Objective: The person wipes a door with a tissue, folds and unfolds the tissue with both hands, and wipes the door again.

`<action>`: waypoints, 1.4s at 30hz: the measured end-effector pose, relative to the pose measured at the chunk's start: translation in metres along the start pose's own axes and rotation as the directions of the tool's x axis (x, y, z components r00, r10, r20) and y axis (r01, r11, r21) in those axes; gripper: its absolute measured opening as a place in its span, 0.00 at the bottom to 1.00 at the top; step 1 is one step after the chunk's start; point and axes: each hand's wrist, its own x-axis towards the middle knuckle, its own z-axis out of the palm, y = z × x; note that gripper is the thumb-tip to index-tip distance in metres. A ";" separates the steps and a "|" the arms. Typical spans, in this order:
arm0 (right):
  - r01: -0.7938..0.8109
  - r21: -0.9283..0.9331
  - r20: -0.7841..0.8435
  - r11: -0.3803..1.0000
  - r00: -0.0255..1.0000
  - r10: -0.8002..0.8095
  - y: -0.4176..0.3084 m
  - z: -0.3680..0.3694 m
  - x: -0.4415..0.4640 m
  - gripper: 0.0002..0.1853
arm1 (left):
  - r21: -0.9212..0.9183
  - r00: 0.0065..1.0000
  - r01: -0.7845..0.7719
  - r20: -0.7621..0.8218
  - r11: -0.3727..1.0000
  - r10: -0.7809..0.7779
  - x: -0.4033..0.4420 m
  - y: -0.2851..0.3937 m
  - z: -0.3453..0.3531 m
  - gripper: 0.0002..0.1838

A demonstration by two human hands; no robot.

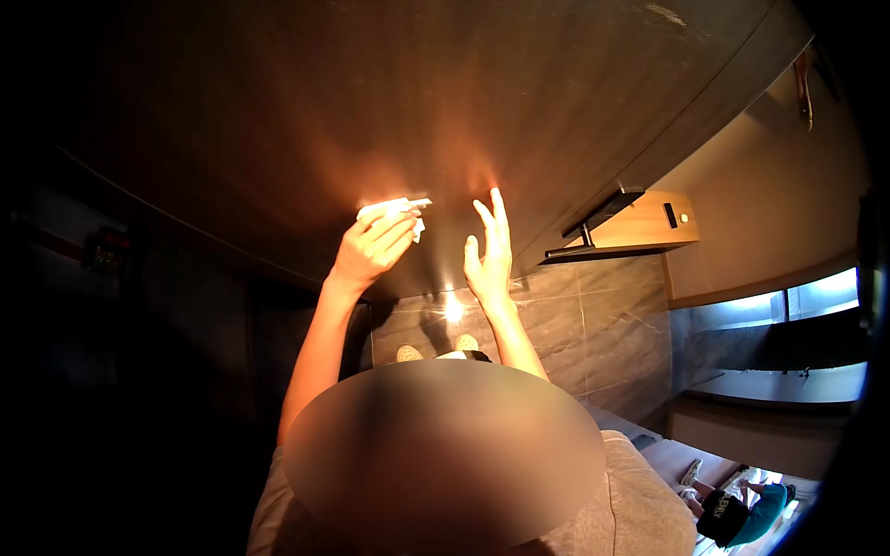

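Note:
My left hand [373, 246] is closed around a crumpled white cloth [382, 211], which may be a paper wipe. It holds the cloth up against a large dark panel [556, 83] that looks like a door. Beside it, my right hand [491, 255] is raised with the fingers spread and nothing in it. Its fingertips are at the panel surface; whether they press on it I cannot tell. A black bar handle [598, 222] juts out to the right of my right hand.
Below is a grey tiled floor [612, 315], with my shoes [466, 343] on it. A light wooden cabinet or door edge [640, 222] lies behind the handle. At the lower right, another person [742, 514] is in a bright area. The left side is very dark.

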 end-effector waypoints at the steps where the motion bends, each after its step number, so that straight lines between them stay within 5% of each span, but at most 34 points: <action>1: -0.002 0.002 -0.005 1.000 1.000 0.002 -0.001 0.001 -0.001 0.31 | 0.028 0.999 -0.017 -0.030 0.999 0.018 0.008 -0.004 -0.011 0.06; 6: 0.001 0.003 -0.014 1.000 1.000 -0.001 -0.003 0.002 0.001 0.31 | -0.013 0.992 0.027 -0.127 1.000 -0.028 0.036 0.006 -0.002 0.04; 13: 0.001 -0.007 -0.007 1.000 1.000 -0.001 -0.001 0.001 0.000 0.31 | -0.029 0.999 0.041 -0.005 0.999 -0.041 0.001 0.006 0.001 0.05; 21: -0.022 0.015 -0.010 1.000 1.000 0.022 -0.007 0.001 0.000 0.31 | -0.085 0.993 0.079 -0.086 0.993 -0.086 0.034 0.013 0.000 0.05; 42: -0.027 0.001 0.028 1.000 0.999 0.027 -0.008 -0.003 -0.001 0.30 | 0.025 0.998 -0.016 -0.057 1.000 0.018 0.021 -0.003 -0.008 0.06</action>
